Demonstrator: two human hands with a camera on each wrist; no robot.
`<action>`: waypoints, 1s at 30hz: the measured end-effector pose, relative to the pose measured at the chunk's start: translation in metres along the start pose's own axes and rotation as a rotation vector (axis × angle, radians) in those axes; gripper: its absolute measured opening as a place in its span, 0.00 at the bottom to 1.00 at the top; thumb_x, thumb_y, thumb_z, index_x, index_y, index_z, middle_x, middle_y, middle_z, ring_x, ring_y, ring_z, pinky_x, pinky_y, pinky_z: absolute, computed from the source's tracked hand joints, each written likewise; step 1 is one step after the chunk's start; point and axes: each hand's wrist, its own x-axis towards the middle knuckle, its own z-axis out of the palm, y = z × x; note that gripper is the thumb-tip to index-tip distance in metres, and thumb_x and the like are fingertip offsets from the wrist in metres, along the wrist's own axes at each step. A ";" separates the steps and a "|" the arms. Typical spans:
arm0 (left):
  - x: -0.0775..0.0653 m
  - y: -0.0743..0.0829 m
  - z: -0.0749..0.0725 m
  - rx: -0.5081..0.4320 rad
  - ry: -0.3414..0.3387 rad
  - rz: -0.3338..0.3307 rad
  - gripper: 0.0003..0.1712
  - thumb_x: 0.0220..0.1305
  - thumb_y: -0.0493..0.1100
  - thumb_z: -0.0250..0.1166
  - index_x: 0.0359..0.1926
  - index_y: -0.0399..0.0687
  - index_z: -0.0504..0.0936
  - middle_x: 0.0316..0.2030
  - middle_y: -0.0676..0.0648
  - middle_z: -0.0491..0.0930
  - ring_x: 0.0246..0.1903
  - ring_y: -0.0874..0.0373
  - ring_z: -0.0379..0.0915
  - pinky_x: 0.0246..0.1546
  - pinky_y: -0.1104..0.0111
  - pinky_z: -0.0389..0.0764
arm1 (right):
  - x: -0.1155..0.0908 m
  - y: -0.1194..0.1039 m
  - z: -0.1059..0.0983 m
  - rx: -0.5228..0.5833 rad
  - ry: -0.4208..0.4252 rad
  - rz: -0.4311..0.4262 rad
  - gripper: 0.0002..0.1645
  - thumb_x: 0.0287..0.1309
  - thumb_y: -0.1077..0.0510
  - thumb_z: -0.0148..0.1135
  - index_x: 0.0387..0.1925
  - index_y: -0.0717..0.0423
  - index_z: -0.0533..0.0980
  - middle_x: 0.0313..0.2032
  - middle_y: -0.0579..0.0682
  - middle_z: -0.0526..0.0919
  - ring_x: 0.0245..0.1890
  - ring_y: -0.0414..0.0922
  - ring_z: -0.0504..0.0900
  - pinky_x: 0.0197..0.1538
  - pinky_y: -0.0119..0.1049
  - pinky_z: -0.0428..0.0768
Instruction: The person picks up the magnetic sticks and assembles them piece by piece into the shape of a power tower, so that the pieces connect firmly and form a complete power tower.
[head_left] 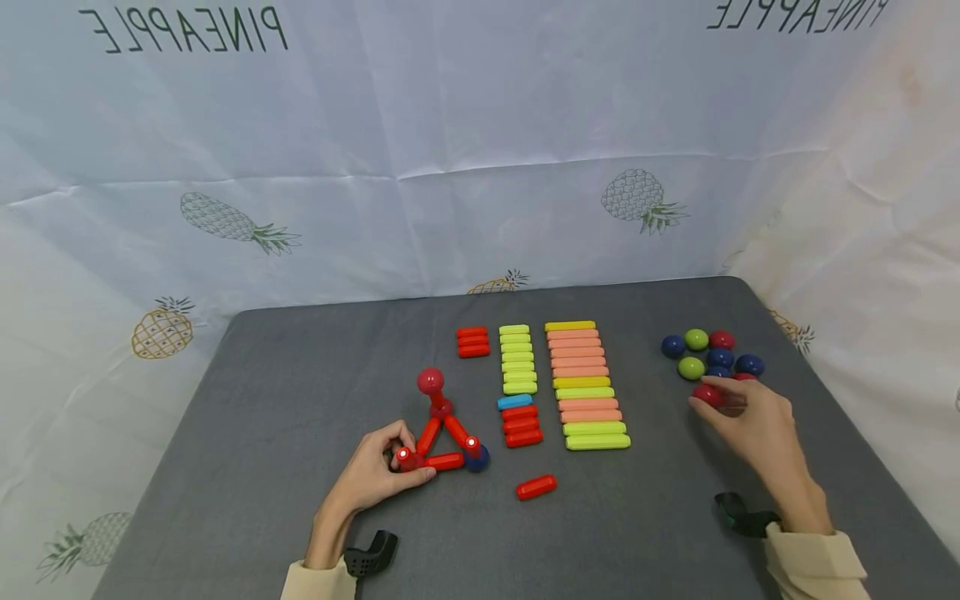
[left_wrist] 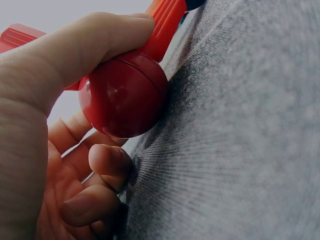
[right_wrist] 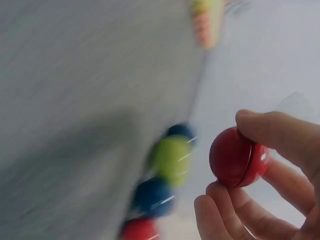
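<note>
A triangle of red rods (head_left: 446, 461) lies on the table, with balls at its corners. Short red rods stand up from those corners, and the back one carries a red ball (head_left: 431, 381) on top. My left hand (head_left: 378, 462) grips the front-left corner, thumb and fingers around its red ball (left_wrist: 125, 97). A dark blue ball (head_left: 477, 458) forms the right corner. Over on the right, my right hand (head_left: 757, 425) pinches a loose red ball (right_wrist: 239, 157) between thumb and fingertips, raised above the table in the right wrist view.
Blue, green and red balls (head_left: 696, 339) cluster beyond my right hand. Mid-table, rods lie in columns: red (head_left: 472, 342), light green (head_left: 517, 358), and a longer mixed column (head_left: 580, 352). One red rod (head_left: 536, 487) lies alone nearer the front. A pineapple-printed cloth (head_left: 450, 225) hangs behind the table.
</note>
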 end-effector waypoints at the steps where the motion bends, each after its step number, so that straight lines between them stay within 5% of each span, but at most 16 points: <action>1: 0.000 0.000 0.000 0.000 0.001 0.001 0.20 0.50 0.43 0.82 0.30 0.51 0.75 0.18 0.46 0.69 0.18 0.72 0.61 0.19 0.75 0.64 | 0.000 -0.008 0.000 0.018 0.012 -0.018 0.23 0.54 0.58 0.77 0.50 0.67 0.84 0.39 0.69 0.86 0.35 0.63 0.88 0.30 0.40 0.84; 6: 0.000 0.000 0.000 0.001 0.005 0.002 0.20 0.49 0.43 0.82 0.30 0.51 0.75 0.18 0.46 0.69 0.18 0.72 0.61 0.19 0.75 0.64 | 0.003 -0.051 0.000 0.126 0.020 -0.118 0.23 0.52 0.60 0.79 0.50 0.62 0.85 0.41 0.63 0.87 0.37 0.60 0.89 0.34 0.18 0.81; 15: 0.000 0.000 0.000 0.002 0.002 0.001 0.20 0.49 0.43 0.82 0.30 0.51 0.75 0.17 0.45 0.69 0.18 0.72 0.61 0.19 0.75 0.65 | 0.003 -0.122 0.020 0.221 -0.066 -0.266 0.23 0.50 0.62 0.80 0.49 0.62 0.85 0.39 0.55 0.87 0.35 0.49 0.88 0.40 0.45 0.89; 30: 0.000 -0.001 0.000 -0.004 -0.001 0.004 0.20 0.50 0.43 0.82 0.30 0.51 0.75 0.18 0.46 0.69 0.18 0.72 0.61 0.19 0.74 0.65 | -0.011 -0.195 0.055 0.381 -0.173 -0.460 0.19 0.51 0.59 0.80 0.47 0.52 0.87 0.34 0.43 0.83 0.33 0.36 0.78 0.37 0.28 0.80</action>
